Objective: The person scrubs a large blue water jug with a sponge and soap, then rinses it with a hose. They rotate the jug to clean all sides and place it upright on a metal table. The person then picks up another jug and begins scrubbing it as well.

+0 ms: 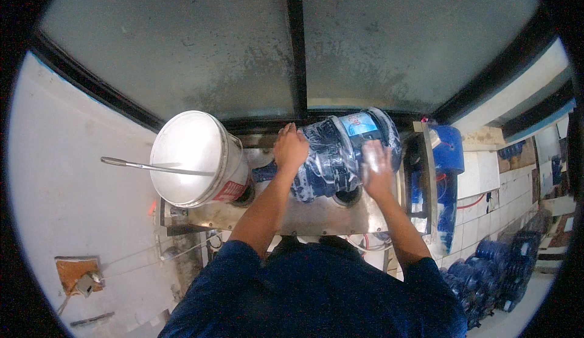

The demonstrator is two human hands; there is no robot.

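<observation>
A blue plastic water jug (328,164) lies on its side on a metal counter (292,217), streaked with white suds. Its neck points left and its base lies to the right. My left hand (291,149) grips the shoulder of the jug near the neck, fingers bent over it. Against the body near the base, my right hand (378,166) lies with fingers stretched out, whitened by suds and somewhat blurred. Whether anything thin is under that palm is hidden. A light blue label (358,124) shows beside the right hand.
A white lidded bucket (185,155) stands left of the jug, with a metal-handled tool (155,166) lying across its lid. Dark-framed glass panes (371,40) rise behind the counter. A blue barrel (447,149) stands at the right; several blue jugs (486,271) are stacked on the floor.
</observation>
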